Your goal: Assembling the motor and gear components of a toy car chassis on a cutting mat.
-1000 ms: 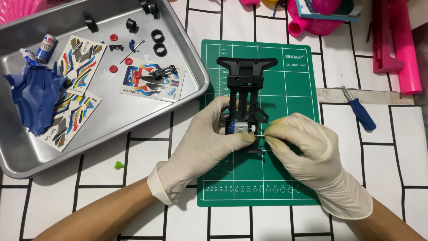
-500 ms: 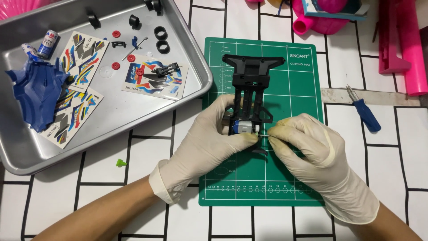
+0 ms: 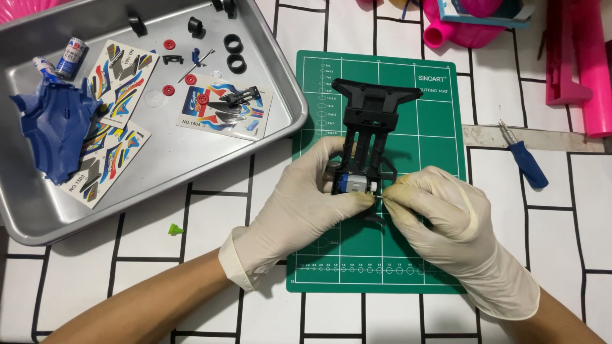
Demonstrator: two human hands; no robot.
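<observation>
A black toy car chassis (image 3: 370,118) lies on a green cutting mat (image 3: 433,146). A small silver and blue motor (image 3: 351,185) sits in its near end. My left hand (image 3: 299,210), in a white glove, grips the chassis and motor from the left. My right hand (image 3: 440,220), also gloved, pinches a tiny part at the motor's shaft (image 3: 381,197) from the right. The part itself is hidden between the fingertips.
A metal tray (image 3: 159,165) at the left holds a blue car body (image 3: 54,124), sticker sheets (image 3: 220,108), black tyres (image 3: 234,54), red parts and a small battery (image 3: 69,57). A blue-handled screwdriver (image 3: 526,159) lies to the right. Pink plastic items (image 3: 574,57) stand at the back right. A green scrap (image 3: 175,229) is near the tray.
The view has drifted slightly. Both hands stay on the chassis, and the right fingertips remain pinched at the motor's end.
</observation>
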